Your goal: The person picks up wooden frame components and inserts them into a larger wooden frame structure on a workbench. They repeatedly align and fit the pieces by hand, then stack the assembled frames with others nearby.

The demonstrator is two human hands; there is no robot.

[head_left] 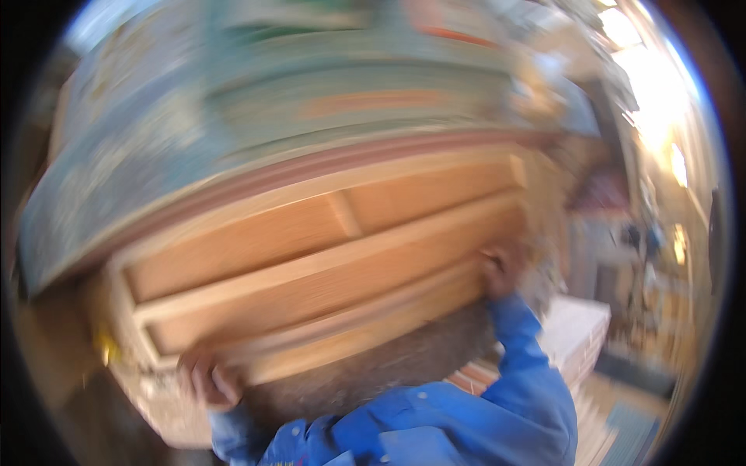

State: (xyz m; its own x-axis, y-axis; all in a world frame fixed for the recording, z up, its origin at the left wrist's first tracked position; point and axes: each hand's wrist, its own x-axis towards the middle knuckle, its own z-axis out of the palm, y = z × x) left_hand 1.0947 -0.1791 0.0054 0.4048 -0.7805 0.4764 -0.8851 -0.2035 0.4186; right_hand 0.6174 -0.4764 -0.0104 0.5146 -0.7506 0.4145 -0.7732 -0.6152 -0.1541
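Note:
A long panelled wooden frame [264, 273] lies slantwise in front of me, its right end farther away than its left. Light rails divide it lengthwise, and a short crosspiece splits the far row into two orange-brown panels. My left hand [208, 378] is closed on its near left corner, fingers curled over the edge. At the near right end, my right hand [503, 266] grips the same frame. Motion blur softens both hands, and their undersides are hidden.
Just beyond the frame is a worn blue-green table or machine [357, 89] with a reddish-brown front edge [326, 171]. A pale stack of boards [575, 330] stands to the right of my right arm. Strong light glares at the far right.

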